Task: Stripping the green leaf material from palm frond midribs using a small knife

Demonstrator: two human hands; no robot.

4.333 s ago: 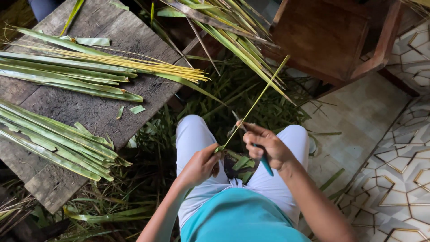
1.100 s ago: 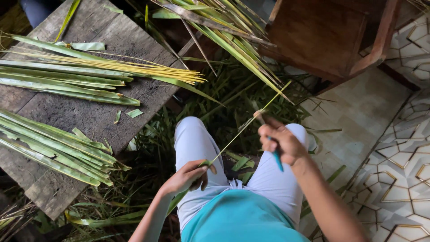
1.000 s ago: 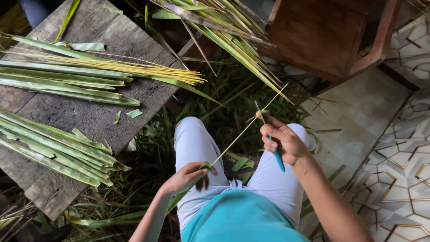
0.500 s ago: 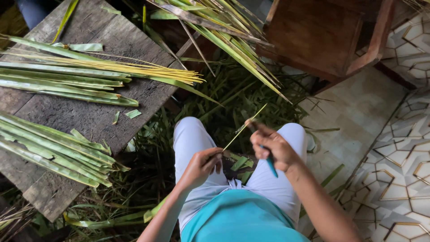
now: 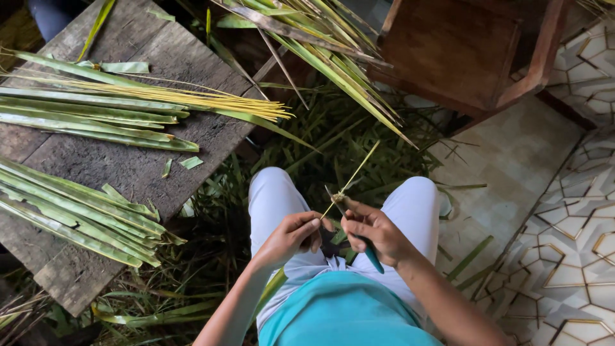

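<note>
Leaf rib — left hand, knife

The left hand pinches the lower end of a thin yellow-green leaf rib, which slants up and to the right over the gap between the person's knees. The right hand is just beside it, fingers closed round a knife with a teal handle — its blade tip meets the rib close to the left fingertips. Both hands sit above white trousers. To the left, a weathered wooden board carries long green leaf strips and a bundle of yellow ribs. More fronds lean at the top, green trimmings cover the floor below — and a dark wooden chair stands on patterned tiles.
</note>
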